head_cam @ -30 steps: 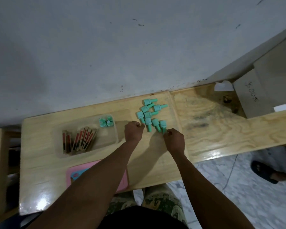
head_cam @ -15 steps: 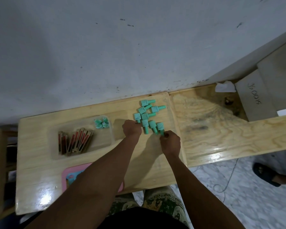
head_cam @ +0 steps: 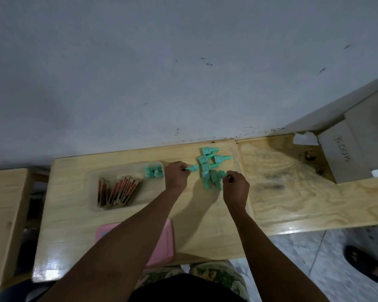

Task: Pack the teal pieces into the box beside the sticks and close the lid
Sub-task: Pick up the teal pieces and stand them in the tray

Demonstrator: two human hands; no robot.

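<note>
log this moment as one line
stage: pickup | left hand pinches teal piece | right hand pinches second piece | box: open, holds sticks, packed pieces

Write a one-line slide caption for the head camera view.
Left hand pinches a teal piece, right hand pinches another from the pile, beside the clear box of sticks on the wooden table.

We look at a pale grey wall point(head_cam: 183, 73) that fills the upper half, scuffed with small dark marks that gather where it meets the desk point(head_cam: 74, 225). The desk is light varnished wood, with a bright glare on its near left corner. A grainy plywood board point(head_cam: 303, 192) butts against its right side, and another wooden top point(head_cam: 4, 203) stands to its left. At lower right lies a pale marbled tile floor point(head_cam: 314, 258).
</note>
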